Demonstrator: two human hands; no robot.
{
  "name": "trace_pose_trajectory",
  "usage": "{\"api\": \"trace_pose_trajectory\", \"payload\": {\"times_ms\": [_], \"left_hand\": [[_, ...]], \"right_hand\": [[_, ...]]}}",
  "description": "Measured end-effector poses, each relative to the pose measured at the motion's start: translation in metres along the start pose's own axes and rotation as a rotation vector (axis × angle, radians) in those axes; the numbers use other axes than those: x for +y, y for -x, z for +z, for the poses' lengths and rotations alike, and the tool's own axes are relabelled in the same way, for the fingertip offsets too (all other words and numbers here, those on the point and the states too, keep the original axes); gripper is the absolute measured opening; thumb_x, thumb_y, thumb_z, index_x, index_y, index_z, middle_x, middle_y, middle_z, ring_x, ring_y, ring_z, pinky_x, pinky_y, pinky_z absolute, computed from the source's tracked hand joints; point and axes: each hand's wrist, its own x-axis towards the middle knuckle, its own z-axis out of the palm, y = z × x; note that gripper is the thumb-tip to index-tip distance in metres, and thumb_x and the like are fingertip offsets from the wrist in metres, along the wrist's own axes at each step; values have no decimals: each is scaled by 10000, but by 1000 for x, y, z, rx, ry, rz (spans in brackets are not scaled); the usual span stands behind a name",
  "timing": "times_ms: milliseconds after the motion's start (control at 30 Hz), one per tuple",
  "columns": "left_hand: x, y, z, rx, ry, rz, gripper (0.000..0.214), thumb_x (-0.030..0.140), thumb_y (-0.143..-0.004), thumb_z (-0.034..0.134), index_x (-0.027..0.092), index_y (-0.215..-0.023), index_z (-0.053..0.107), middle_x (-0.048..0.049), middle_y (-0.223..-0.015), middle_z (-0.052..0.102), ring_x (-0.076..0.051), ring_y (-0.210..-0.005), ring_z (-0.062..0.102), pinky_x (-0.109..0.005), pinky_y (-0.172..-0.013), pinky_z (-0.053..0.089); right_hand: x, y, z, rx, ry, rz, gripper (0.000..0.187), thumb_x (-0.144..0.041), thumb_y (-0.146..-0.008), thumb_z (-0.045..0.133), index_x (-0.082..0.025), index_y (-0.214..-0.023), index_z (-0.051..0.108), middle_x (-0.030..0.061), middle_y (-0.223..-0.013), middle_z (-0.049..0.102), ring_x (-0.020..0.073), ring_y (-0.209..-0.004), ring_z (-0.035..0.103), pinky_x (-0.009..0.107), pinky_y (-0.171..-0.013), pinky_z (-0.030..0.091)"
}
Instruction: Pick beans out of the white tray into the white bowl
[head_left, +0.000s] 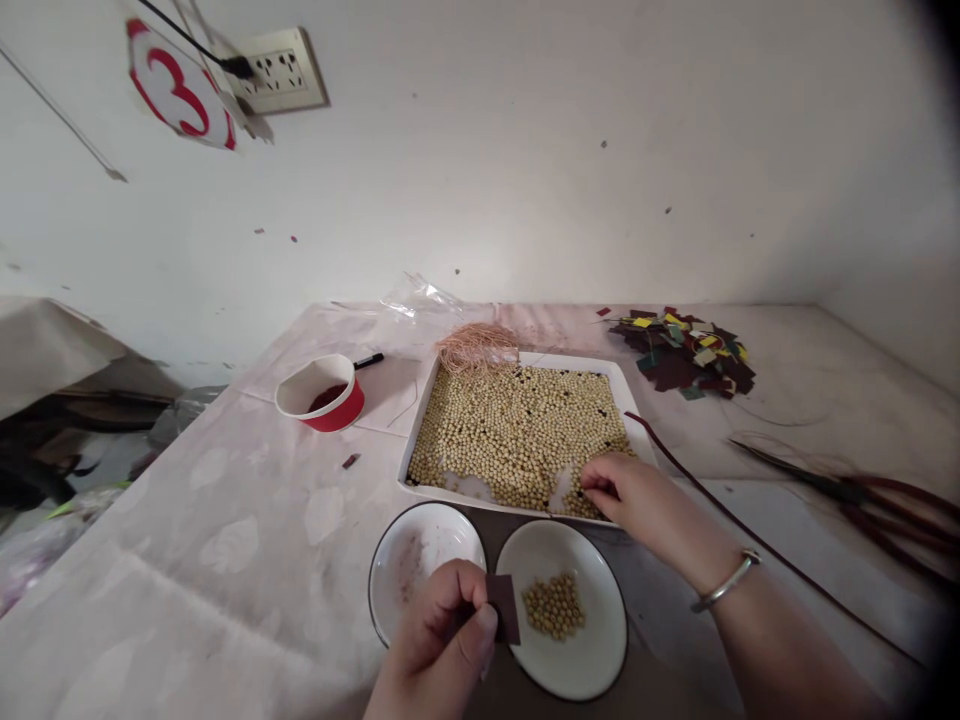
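Note:
My left hand (442,640) pinches a small dark brown flat rectangular piece (506,608) between thumb and fingers, above the gap between two bowls. My right hand (637,500), a silver bracelet (727,585) on its wrist, reaches to the near right corner of a white tray (624,385). Its fingertips are drawn together among small pale round beads or beans (517,430); whatever they grip is hidden. Several darker golden ones (555,607) lie in the right white bowl (596,655). The left white bowl (397,535) has faint reddish residue inside.
A red and white paper cup (345,408) and a black marker (369,360) lie left. Behind the tray's contents are coppery strands (476,348) and clear plastic (420,298). Coloured scraps (690,355) lie back right. Scissors (862,495) and a dark red cord (720,513) are right.

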Motion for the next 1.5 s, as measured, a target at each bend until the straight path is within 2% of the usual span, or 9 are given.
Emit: {"api": "trace_pose_trajectory", "payload": {"times_ms": [133,367,533,667,867,1100,1333,1500], "left_hand": [[0,0,0,16,-8,15,334,466,-842,574,187,-694,465,43,-578,419,-84,-528,318,-229,-511,224],[-5,-1,-1,-2,-14,22,335,475,-845,565,189,-704,463,46,-576,420,-84,-530,323,-232,-519,232],[5,0,5,23,-30,72,317,445,-849,572,188,-691,473,33,-597,443,-95,-555,337,-241,-542,246],[10,2,8,37,-122,128,280,420,-858,560,188,-713,501,15,-651,455,-114,-601,356,-254,-561,260],[3,5,5,50,-233,185,289,449,-865,529,195,-730,497,-2,-698,459,-129,-632,394,-267,-579,292],[1,4,5,53,-240,171,282,450,-870,518,200,-742,486,0,-700,462,-130,-636,401,-271,-583,293],[2,4,5,63,-260,161,298,465,-872,511,199,-740,478,6,-699,446,-128,-637,381,-272,-586,284],[3,4,6,58,-266,169,305,474,-876,503,203,-741,461,13,-696,435,-121,-624,364,-273,-571,261]], "right_hand": [[2,0,0,-12,-9,11,135,-104,-750,521,-186,-757,627,43,-766,681,190,-709,622,285,-636,450],[-1,1,-1,3,17,25,145,-129,-767,497,-189,-681,597,34,-680,643,193,-645,591,285,-585,397],[1,1,-1,1,-4,29,122,-134,-768,509,-182,-726,614,45,-721,669,196,-681,619,280,-609,424],[2,0,-1,0,-13,33,118,-127,-765,525,-184,-755,628,50,-766,682,193,-704,625,281,-627,440],[-1,2,-3,-25,-10,31,144,-144,-784,525,-189,-704,635,39,-710,669,186,-654,604,280,-587,401],[-3,1,-1,-52,-60,29,39,-171,-755,590,-192,-740,618,23,-755,663,186,-703,604,274,-610,417],[-2,-1,0,-63,-61,17,103,-145,-747,561,-189,-693,637,24,-706,644,184,-658,581,282,-585,395],[4,-3,4,-92,-77,21,69,-144,-709,609,-197,-705,653,20,-714,663,180,-651,589,267,-569,394]]}}
